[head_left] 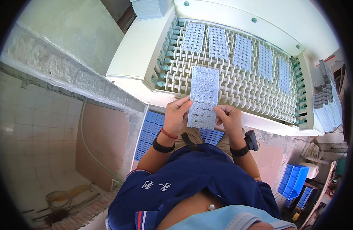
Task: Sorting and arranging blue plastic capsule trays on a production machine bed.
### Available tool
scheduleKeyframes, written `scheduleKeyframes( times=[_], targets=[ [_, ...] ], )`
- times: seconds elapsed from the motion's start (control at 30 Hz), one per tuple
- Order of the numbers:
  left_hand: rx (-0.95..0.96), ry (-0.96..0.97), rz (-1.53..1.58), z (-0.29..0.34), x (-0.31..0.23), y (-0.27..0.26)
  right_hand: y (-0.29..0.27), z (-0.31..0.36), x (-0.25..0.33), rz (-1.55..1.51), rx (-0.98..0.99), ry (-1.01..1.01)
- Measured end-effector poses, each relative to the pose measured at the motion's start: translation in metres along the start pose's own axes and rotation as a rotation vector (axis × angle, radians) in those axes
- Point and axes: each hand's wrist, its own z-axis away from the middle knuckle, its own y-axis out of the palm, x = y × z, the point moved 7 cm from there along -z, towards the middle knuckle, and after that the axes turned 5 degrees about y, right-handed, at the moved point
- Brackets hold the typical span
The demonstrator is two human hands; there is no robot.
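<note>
I hold a pale blue-grey rectangular panel (pixel 203 97) stamped with rows of round shapes, upright in front of me. My left hand (pixel 176 114) grips its lower left edge and my right hand (pixel 228 119) grips its lower right edge. The panel's top reaches over the near edge of a white roller conveyor (pixel 230 86). Several similar panels (pixel 218 42) lie flat on the rollers farther back, spread in a row to the right.
A stack of panels (pixel 149 8) sits at the conveyor's far left corner, and more stacked panels (pixel 326 96) stand at the right. A blue slatted pallet (pixel 149 132) lies under my feet. Blue crates (pixel 293 179) sit lower right. A tiled pit with hoses (pixel 65 199) is on the left.
</note>
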Motion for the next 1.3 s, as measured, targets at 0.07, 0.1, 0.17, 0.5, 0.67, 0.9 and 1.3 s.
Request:
scheduleKeyframes(
  times=[0.07, 0.1, 0.17, 0.5, 0.67, 0.9, 1.3],
  targets=[
    [0.051, 0.015, -0.041, 0.0, 0.0, -0.001, -0.002, 0.0, 0.003, 0.012, -0.017, -0.028],
    [0.011, 0.038, -0.112, 0.001, -0.003, -0.002, -0.002, 0.0, 0.002, 0.011, -0.021, -0.027],
    [-0.027, 0.059, -0.184, -0.001, -0.005, -0.007, -0.004, 0.0, 0.004, 0.027, -0.048, -0.069],
    [-0.064, 0.826, -1.319, -0.016, -0.074, 0.021, -0.05, -0.026, 0.024, 0.388, -0.268, -0.068],
    [0.358, 0.972, -1.691, 0.01, -0.037, 0.045, -0.102, -0.015, 0.036, 0.353, -0.368, -0.06],
    [0.284, 0.956, -1.786, -0.008, -0.034, 0.032, -0.136, 0.003, 0.036, 0.68, -0.58, -0.21],
    [0.311, 0.969, -1.784, -0.028, -0.04, 0.044, -0.103, 0.009, 0.056, 0.675, -0.547, -0.473]
  ],
)
